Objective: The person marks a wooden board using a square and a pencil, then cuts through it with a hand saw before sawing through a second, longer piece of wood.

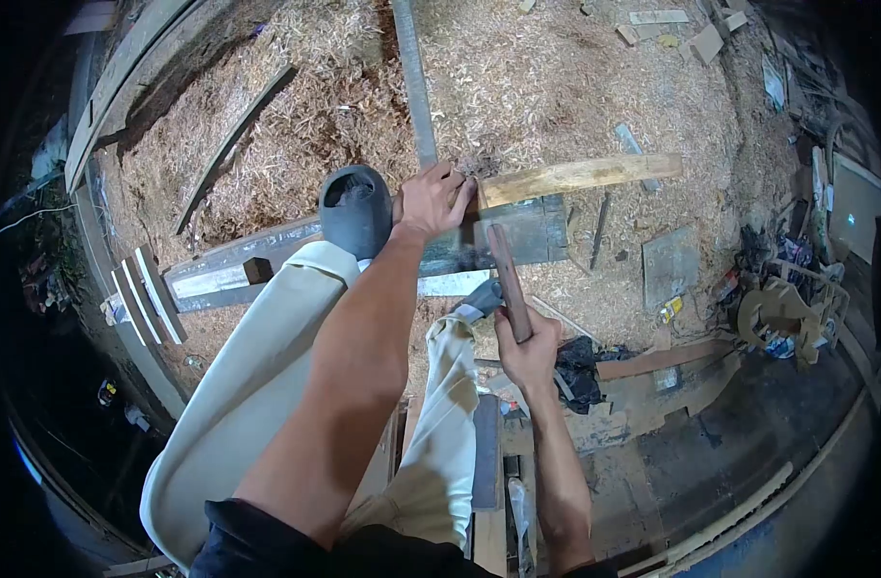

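My left hand (pixel 431 200) is closed over the left end of a pale, slightly curved piece of wood (pixel 585 179). That piece lies along a dark, worn beam (pixel 512 231) on the ground. In my right hand (pixel 529 345) is a reddish-brown wooden handle (pixel 508 275), the fingers wrapped round its lower end. The handle points up toward the beam, close to my left hand. Its far end is blurred, so the tool's head cannot be made out. A dark clog (pixel 355 210) on one foot rests on the beam, beside my left hand.
Wood shavings (pixel 556 87) cover the ground. A long grey plank (pixel 416 82) runs away beyond my left hand. At the left lie a narrow strip (pixel 233 149) and several white slats (pixel 140 294). A flat board (pixel 670 268) and a black plastic bag (pixel 580 371) lie at the right.
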Available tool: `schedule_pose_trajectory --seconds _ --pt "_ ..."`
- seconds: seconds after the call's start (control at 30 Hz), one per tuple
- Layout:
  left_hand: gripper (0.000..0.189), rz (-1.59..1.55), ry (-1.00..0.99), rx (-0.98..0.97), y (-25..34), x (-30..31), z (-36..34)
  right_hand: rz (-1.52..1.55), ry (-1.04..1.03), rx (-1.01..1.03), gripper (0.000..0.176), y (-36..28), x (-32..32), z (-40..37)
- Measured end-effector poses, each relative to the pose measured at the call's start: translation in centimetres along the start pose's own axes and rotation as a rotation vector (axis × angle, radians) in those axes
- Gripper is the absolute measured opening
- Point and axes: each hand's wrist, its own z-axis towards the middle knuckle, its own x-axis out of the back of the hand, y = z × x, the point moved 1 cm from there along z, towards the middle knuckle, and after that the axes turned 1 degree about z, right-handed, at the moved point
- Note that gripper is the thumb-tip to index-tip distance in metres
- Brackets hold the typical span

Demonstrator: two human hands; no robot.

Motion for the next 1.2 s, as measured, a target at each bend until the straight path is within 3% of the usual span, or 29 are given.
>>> schedule_pose_trajectory --seconds 0.8,1.07,1.2 --pt "0.013 0.040 0.058 -0.049 -0.6 -0.5 -0.4 -0.079 0.013 0.036 0.008 -1.4 1.4 -4.6" --pt "0.012 0.011 0.085 -0.084 -0.6 -0.9 -0.4 -0.052 -0.017 -0.120 0.011 -1.9 1.9 -4.8" --pt "0.015 0.071 0.111 -0.115 -0.9 -1.1 -0.3 -0.039 0.017 -0.030 0.012 -2.7 1.4 -4.9"
